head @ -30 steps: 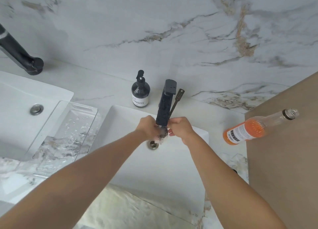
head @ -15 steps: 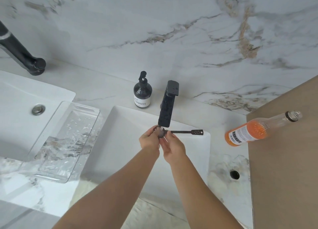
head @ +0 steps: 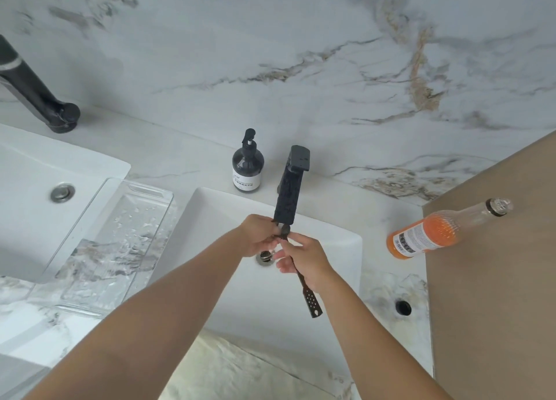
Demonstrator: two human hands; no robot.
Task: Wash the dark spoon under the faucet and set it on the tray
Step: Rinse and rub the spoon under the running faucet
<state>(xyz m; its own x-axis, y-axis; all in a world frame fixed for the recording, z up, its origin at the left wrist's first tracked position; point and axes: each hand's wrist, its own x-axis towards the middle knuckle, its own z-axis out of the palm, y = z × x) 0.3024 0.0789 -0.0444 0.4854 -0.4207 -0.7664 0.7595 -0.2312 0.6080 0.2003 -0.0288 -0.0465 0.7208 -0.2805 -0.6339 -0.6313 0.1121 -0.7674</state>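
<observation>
The dark spoon (head: 310, 297) is held over the white sink (head: 337, 249), its bowl up under the spout of the black faucet (head: 290, 189) and its perforated handle end pointing down toward me. My right hand (head: 304, 259) grips the spoon's stem. My left hand (head: 260, 237) touches the bowl end with its fingers, right below the spout. The clear tray (head: 99, 240), wet with droplets, lies on the counter left of the sink.
A dark soap pump bottle (head: 248, 171) stands behind the sink, left of the faucet. An orange bottle (head: 433, 234) lies on its side at the right by a tan board (head: 496, 279). A second sink (head: 36, 195) and black faucet (head: 33, 95) are at far left.
The spoon has swung round in my hands: its handle pointed up beside the faucet, then out to the right, and now points down toward me. Both hands stay under the spout.
</observation>
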